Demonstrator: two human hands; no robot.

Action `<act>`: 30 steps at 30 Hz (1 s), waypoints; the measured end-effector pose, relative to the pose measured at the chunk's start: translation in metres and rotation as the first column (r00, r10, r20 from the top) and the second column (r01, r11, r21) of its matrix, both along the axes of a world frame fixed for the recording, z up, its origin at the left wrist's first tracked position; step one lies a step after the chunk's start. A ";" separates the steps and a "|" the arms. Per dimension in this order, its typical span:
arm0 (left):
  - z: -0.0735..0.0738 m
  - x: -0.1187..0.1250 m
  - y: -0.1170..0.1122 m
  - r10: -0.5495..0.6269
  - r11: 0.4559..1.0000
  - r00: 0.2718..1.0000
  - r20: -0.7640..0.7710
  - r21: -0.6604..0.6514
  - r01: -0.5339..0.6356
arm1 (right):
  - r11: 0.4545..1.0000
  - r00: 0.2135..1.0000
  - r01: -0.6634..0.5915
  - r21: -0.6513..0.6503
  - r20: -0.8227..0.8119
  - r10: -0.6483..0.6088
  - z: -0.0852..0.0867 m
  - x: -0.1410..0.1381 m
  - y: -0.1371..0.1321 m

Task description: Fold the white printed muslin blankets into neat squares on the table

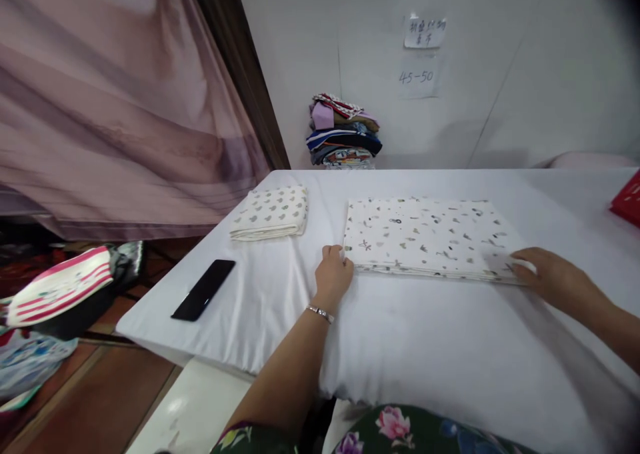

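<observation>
A white cloth with small grey, green and brown motifs (425, 234) lies folded into a long flat rectangle on the white-covered table. Its layered edge faces me. My left hand (334, 275) is closed at the near left corner, fingertips on the fabric; a bracelet circles that wrist. At the near right corner, my right hand (553, 279) pinches the edge between thumb and fingers. To the left lies a smaller folded cream cloth with a grey-green print (273, 212), apart from both hands.
A black phone (203, 290) lies on the left of the table (425, 347). Behind the far edge rises a stack of folded textiles (344, 134) against the wall. Something red (627, 201) sits at the right edge. A striped seat cover (65, 287) and a pink curtain (125, 107) are left.
</observation>
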State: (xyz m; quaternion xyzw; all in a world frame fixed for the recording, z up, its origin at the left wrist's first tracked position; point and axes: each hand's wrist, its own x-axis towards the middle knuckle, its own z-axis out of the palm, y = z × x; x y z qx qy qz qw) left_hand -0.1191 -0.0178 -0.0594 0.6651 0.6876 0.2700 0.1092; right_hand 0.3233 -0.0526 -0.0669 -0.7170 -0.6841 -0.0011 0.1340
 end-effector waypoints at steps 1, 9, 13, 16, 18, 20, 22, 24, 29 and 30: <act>0.001 -0.002 -0.001 0.000 1.000 1.000 -0.005 0.011 0.001 | 0.997 0.995 -0.076 0.011 -0.063 0.077 0.003 -0.020 0.000; 0.011 0.007 -0.007 -0.405 0.866 0.898 -0.174 0.242 0.437 | 0.832 0.814 -0.541 0.120 -0.175 0.554 0.018 -0.147 0.014; 0.015 0.026 0.001 -0.534 0.792 0.797 -0.282 0.163 0.589 | 0.768 0.760 -0.625 0.139 -0.114 0.640 0.012 -0.166 0.028; 0.014 0.037 0.010 -0.564 0.773 0.756 -0.332 0.112 0.625 | 0.758 0.755 -0.633 0.157 -0.092 0.649 0.008 -0.173 0.033; 0.010 0.041 0.013 -0.571 0.767 0.743 -0.349 0.096 0.634 | 0.761 0.760 -0.626 0.171 -0.082 0.644 0.005 -0.175 0.033; 0.004 0.044 0.014 -0.568 0.768 0.748 -0.344 0.104 0.632 | 0.772 0.773 -0.608 0.185 -0.083 0.629 0.003 -0.176 0.032; 0.000 0.043 0.014 -0.564 0.768 0.758 -0.328 0.128 0.628 | 0.784 0.785 -0.585 0.206 -0.099 0.612 -0.001 -0.176 0.031; -0.003 0.042 0.013 -0.568 0.760 0.752 -0.335 0.139 0.635 | 0.789 0.791 -0.567 0.238 -0.111 0.602 -0.006 -0.177 0.029; -0.001 0.040 0.015 -0.574 0.740 0.705 -0.416 0.105 0.664 | 0.775 0.799 -0.546 0.318 -0.079 0.596 -0.014 -0.177 0.027; 0.000 0.040 0.015 -0.571 0.741 0.703 -0.424 0.104 0.664 | 0.777 0.803 -0.543 0.319 -0.073 0.591 -0.015 -0.177 0.026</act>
